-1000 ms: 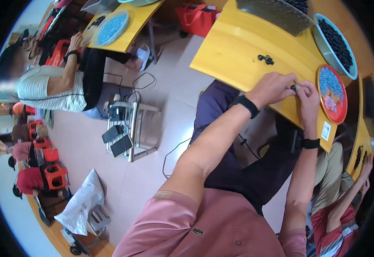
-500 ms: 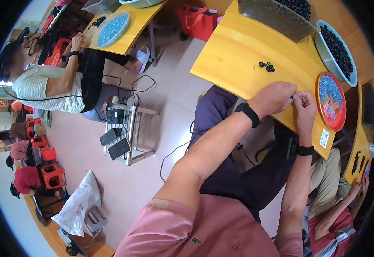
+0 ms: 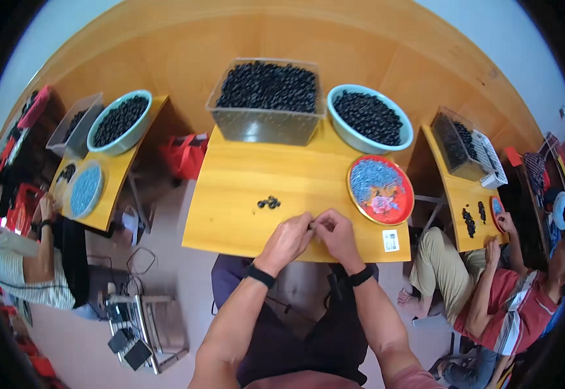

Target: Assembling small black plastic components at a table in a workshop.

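Note:
My left hand (image 3: 287,240) and my right hand (image 3: 336,235) meet over the near edge of the yellow table (image 3: 230,227), fingertips pinched together. A small dark piece (image 3: 311,226) just shows at the left fingertips; whatever the right fingers pinch is hidden. Beyond my left hand lies a small cluster of round black pieces (image 3: 269,203). To the right of my hands, a round red tray (image 3: 407,206) with a flower print carries many tiny blue-grey pieces (image 3: 374,178).
A clear plastic bin (image 3: 266,126) and a light-blue basin (image 3: 404,139), both full of black pieces, stand at the table's back. A white label (image 3: 391,240) lies at the front right. Co-workers sit at tables left (image 3: 30,266) and right (image 3: 490,305).
My view has swung from the left side to face the table squarely. Both hands stay pinched together by the near edge, and the black cluster still lies on the table.

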`<state>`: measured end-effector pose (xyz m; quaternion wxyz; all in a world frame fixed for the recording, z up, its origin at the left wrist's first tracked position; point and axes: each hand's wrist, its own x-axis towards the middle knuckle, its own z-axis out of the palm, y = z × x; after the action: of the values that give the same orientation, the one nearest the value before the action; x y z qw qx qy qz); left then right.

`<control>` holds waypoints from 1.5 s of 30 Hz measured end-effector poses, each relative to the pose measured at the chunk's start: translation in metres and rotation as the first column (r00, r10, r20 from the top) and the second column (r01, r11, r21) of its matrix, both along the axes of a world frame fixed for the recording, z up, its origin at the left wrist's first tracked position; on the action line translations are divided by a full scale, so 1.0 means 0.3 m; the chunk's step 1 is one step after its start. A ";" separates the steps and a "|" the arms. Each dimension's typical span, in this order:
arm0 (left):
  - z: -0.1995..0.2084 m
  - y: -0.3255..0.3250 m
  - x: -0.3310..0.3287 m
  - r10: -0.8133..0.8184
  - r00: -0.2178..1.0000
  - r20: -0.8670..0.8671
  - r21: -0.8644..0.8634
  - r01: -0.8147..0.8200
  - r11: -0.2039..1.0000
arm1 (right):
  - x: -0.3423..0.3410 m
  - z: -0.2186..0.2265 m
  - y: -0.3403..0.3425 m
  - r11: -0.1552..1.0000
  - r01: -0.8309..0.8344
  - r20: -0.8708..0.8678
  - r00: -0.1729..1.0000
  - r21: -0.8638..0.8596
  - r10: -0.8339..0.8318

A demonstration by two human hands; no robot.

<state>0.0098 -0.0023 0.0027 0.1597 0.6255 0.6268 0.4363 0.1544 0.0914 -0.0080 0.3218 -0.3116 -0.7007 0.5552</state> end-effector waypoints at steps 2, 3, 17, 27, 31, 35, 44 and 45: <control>0.005 0.006 0.009 -0.010 1.000 0.007 0.001 0.010 1.000 | 0.000 0.001 0.003 1.000 0.003 -0.006 1.000 -0.019 -0.003; 0.002 0.006 0.014 0.014 1.000 0.002 0.002 -0.014 1.000 | 0.007 -0.002 0.006 1.000 0.015 -0.012 1.000 -0.010 -0.015; -0.023 0.030 0.006 0.009 0.988 -0.151 -0.005 -0.010 1.000 | 0.008 -0.009 0.047 0.989 -0.077 -0.093 0.994 -0.129 0.065; 0.006 0.044 0.015 0.036 0.985 -0.169 -0.019 -0.040 0.999 | 0.014 0.005 0.052 0.991 -0.100 -0.075 0.993 -0.090 0.094; 0.066 0.026 0.044 0.113 0.993 -0.031 -0.130 -0.117 0.985 | 0.044 0.036 0.066 0.987 -0.079 0.029 0.996 -0.143 0.084; -0.023 0.008 0.021 0.105 0.987 -0.119 0.028 -0.103 0.994 | 0.093 0.199 0.174 0.992 -0.104 0.390 0.912 -0.078 0.126; -0.080 -0.002 -0.007 0.079 0.934 -0.349 0.090 -0.050 0.995 | -0.066 0.455 0.308 0.891 0.193 -0.117 0.980 0.411 -0.158; -0.087 0.004 -0.014 0.096 0.935 -0.343 0.109 -0.062 0.992 | -0.087 0.455 0.206 0.918 0.027 -0.050 0.999 0.395 -0.008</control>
<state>0.0056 -0.0010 -0.0233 -0.0013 0.6739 0.6480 0.3549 0.1283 0.1532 0.1285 0.3996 -0.2333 -0.7877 0.4067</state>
